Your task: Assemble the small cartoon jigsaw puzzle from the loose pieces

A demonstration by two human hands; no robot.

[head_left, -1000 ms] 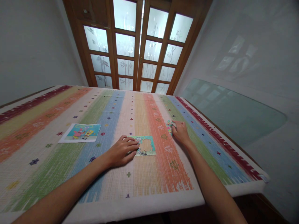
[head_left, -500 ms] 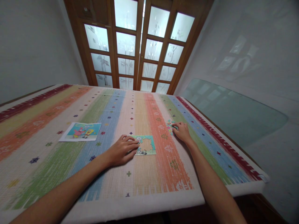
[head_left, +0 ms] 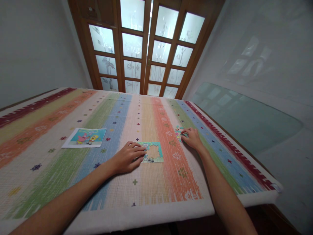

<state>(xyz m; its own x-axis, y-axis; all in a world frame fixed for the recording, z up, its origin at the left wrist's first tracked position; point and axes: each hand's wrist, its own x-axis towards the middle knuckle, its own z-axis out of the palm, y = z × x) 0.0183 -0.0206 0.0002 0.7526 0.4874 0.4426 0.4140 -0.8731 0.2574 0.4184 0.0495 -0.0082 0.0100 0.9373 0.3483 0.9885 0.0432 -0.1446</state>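
Note:
A partly assembled jigsaw puzzle (head_left: 160, 153) lies flat on the striped tablecloth, its border filled in around a bare tan middle. My left hand (head_left: 129, 157) rests across the puzzle's left side, fingers stretched out and covering part of that edge. To the right, a small heap of loose puzzle pieces (head_left: 178, 131), mostly teal with some pink and yellow, lies on the cloth. Over this heap my right hand (head_left: 192, 138) is bent, its fingertips pinched at a teal puzzle piece (head_left: 185, 134), partly hidden by the fingers.
A printed picture sheet (head_left: 85, 138) with cartoon figures lies to the left of the puzzle. The striped tablecloth (head_left: 122, 192) covers the table to its front edge. Beyond the table stand wooden doors (head_left: 144, 62) with frosted panes; a glass panel (head_left: 244, 114) leans by the right wall.
My right hand has shifted very slightly right among the loose pieces, and a teal piece shows more beneath its fingers. My left hand stays on the puzzle.

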